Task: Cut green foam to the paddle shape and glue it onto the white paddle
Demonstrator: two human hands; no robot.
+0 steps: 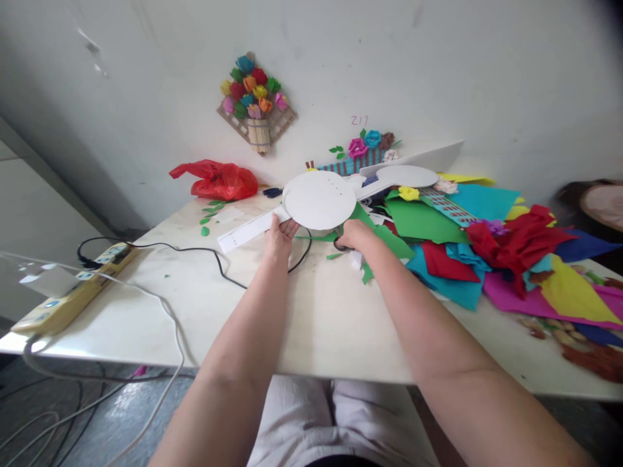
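Note:
My left hand grips the lower left edge of a white card cut-out, a round disc with a long strip running to the left. My right hand is closed round the black handles of scissors, which sit under the disc's lower right edge; the blades are hidden behind the card. Both forearms reach out over the white table.
A heap of coloured paper sheets covers the table's right side. A red plastic bag lies at the back left, a power strip with cables at the left edge. Paper flower crafts hang on the wall. Another person sits at the far right.

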